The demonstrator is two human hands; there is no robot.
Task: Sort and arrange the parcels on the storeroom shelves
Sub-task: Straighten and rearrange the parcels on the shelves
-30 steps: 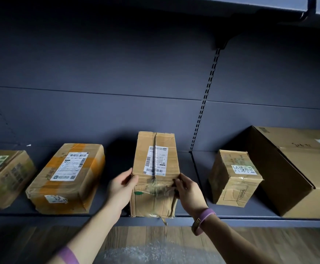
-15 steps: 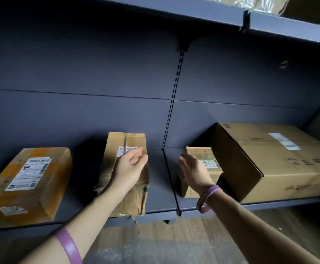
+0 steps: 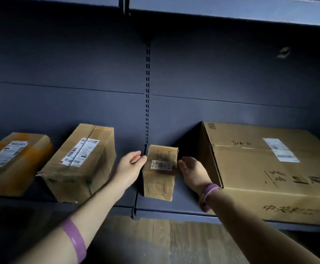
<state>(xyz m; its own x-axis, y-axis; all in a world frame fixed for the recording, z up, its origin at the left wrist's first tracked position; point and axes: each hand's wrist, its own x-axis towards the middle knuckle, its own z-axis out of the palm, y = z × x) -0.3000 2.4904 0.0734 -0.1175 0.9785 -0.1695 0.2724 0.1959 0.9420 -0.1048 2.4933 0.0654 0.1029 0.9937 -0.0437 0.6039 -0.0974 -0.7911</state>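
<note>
Head view: a small parcel [image 3: 160, 174] is seen standing upright on the dark shelf [image 3: 174, 209], just right of the slotted upright [image 3: 147, 92] and near the front edge. It is flanked by both hands. The left hand [image 3: 131, 166] is laid against its left side with fingers [image 3: 141, 159] nearly straight, released rather than clenched. The right hand [image 3: 192, 172] is held at its right side, fingers [image 3: 181, 164] loosely extended and grasping nothing; whether they touch the cardboard cannot be told. A large carton [image 3: 269, 174] is set close on the right, a labelled parcel [image 3: 79, 162] and an orange-taped parcel [image 3: 12, 161] on the left. Purple wristbands [image 3: 208, 195] are worn
</note>
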